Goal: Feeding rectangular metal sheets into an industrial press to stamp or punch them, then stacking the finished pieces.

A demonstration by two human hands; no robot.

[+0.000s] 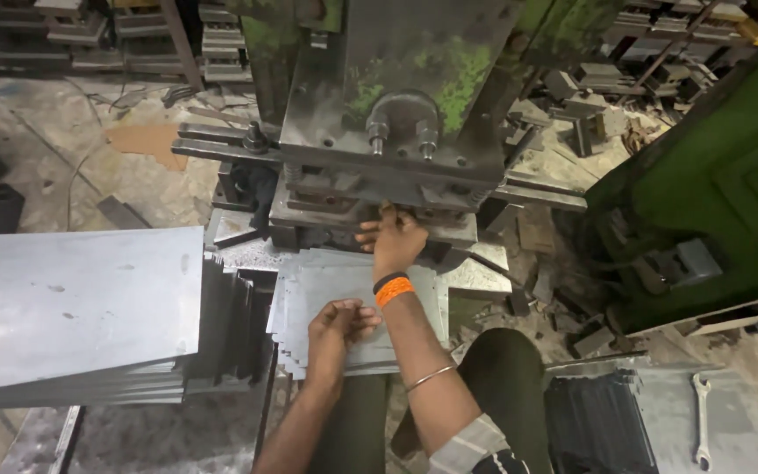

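We look down on a metal workshop under dim, cool light. The concrete floor [72,132] is stained and worn, with a brown patch [146,140] and loose cables lying on it. Stacks of metal parts [133,35] line the far edge, and more scrap [607,88] is heaped at the upper right. A green machine body [712,175] fills the right side. A spanner [702,421] lies on a grey surface in the lower right corner.
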